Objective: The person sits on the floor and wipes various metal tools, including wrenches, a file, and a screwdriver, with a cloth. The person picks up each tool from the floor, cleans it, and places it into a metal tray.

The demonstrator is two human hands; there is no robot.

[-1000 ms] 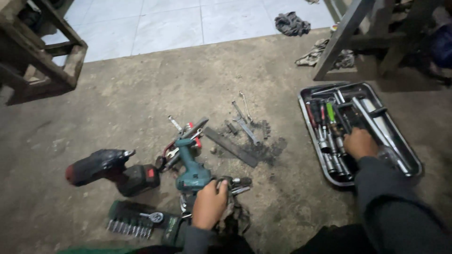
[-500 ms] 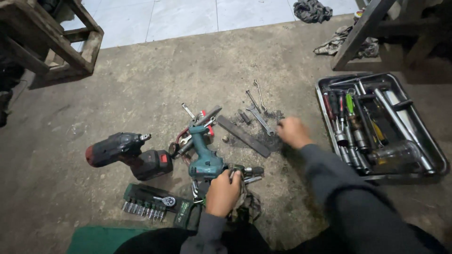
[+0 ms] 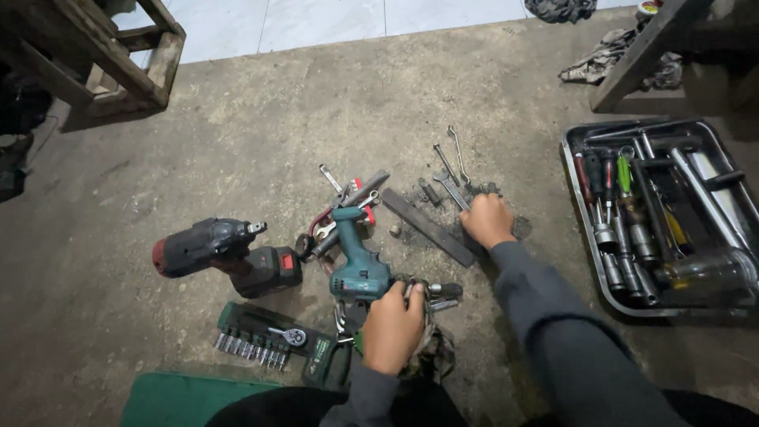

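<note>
The right hand [image 3: 488,221], a second ago in the tool tray [image 3: 715,304], now rests on the floor beside a flat metal bar [image 3: 427,227], fingers curled; what they grip cannot be told. The left hand [image 3: 393,326] stays closed on the teal drill [image 3: 357,261], lying among wrenches [image 3: 449,170].

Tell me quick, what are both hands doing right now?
Left hand: closed on a dark rag-wrapped part beside the teal power tool.
Right hand: curled, knuckles up, on small tools on the floor; grip cannot be told.
</note>
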